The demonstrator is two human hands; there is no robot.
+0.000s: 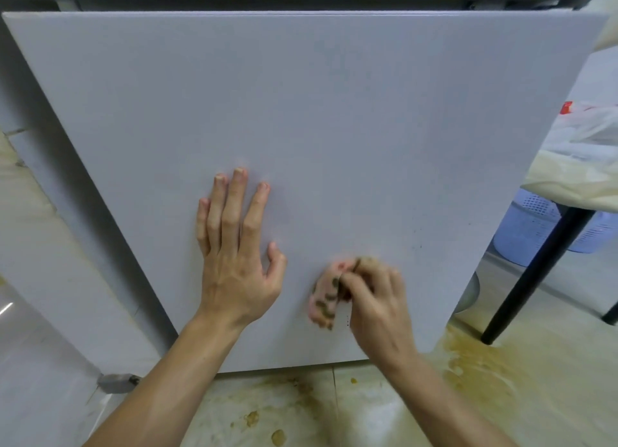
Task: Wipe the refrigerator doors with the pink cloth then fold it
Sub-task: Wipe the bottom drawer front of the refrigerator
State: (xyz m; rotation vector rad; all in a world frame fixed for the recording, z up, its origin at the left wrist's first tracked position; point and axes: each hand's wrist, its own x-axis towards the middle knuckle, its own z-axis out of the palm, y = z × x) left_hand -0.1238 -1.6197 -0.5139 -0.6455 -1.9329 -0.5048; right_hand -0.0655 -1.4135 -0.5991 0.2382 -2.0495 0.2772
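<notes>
Gripping the pink cloth [323, 294], bunched and blotched with dark stains, the right hand [374, 301] presses it to the lower part of the pale refrigerator door [301, 112]. Just left of it, the left hand [235, 256] lies flat, fingers spread. Below both hands, floor tiles [468, 373] show yellowish stains; right of the right hand stand a black table leg [535, 266] and a blue basket [525, 232].

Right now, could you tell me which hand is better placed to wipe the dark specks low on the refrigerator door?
The right hand: it grips the pink cloth against the refrigerator door, close to the dark specks. The left hand lies flat on the door, empty and farther off.
</notes>
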